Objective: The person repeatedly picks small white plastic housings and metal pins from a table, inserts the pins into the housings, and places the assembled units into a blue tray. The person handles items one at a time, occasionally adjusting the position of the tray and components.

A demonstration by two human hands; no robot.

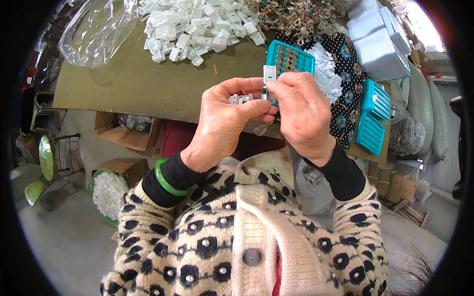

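Observation:
My left hand is closed around small white plastic pieces, some of them showing in its curled fingers. Between both hands, upright, is a small white plastic casing with a little slot in its face. My right hand pinches that casing at its lower right side. Just below the casing, a small dark and silvery part shows at the left fingertips. A thin looped wire hangs under the left fingers. Behind the hands stands a teal tray with rows of round metal pieces.
A heap of white plastic casings lies on the green-topped table. Wired parts are piled at the back. White flat pieces sit on dark patterned cloth; teal trays are at right. A cardboard box stands below the table.

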